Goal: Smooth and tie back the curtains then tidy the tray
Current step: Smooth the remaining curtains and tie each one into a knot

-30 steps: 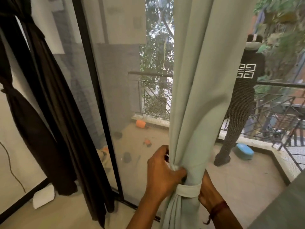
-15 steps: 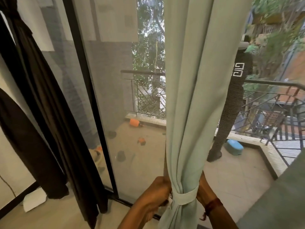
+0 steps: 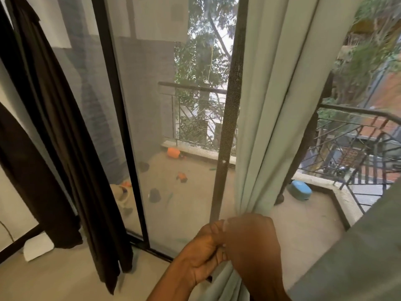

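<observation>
Left hand (image 3: 202, 256) and right hand (image 3: 252, 242) are clamping together round the gathered green curtain (image 3: 271, 105), which is hanging beside the screen door (image 3: 156, 127), black curtain (image 3: 65, 148) trailing onto pale floor (image 3: 54, 281) leftward, balcony railing (image 3: 195, 89) showing beyond.

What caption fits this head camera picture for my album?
Left hand and right hand meet at the gathered pale green curtain beside the balcony screen door.

One head-worn wide-angle view (the only one) looks forward and down from close above the pale curtain (image 3: 271, 105), facing the far balcony (image 3: 308, 216).
</observation>
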